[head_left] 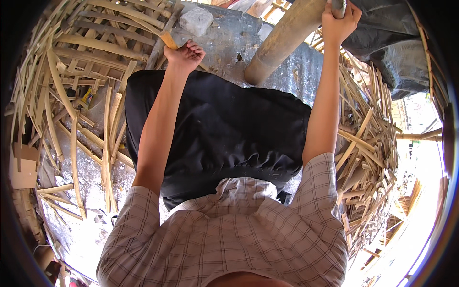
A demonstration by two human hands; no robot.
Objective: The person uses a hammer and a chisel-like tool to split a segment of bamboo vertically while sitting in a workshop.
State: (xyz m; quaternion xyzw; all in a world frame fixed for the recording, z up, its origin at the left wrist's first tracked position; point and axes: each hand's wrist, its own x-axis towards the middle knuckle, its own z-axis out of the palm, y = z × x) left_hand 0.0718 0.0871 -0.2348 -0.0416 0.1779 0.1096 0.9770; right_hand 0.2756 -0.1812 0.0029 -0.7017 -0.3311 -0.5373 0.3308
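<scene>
My left hand is raised beyond my lap, its fingers curled in. From its thumb side sticks out a short orange-brown wooden handle; what it belongs to cannot be made out among the strips behind. At the top right my right hand is closed around a grey rounded rod, cut off by the frame's upper edge. Just left of that hand a thick bamboo pole slants down, its lower end close to the black cloth over my lap.
Split bamboo strips lie loose on the left, below a lattice of bamboo slats. More strips are heaped on the right. A pale stone rests on a grey sheet. Dark plastic sheeting hangs at the upper right.
</scene>
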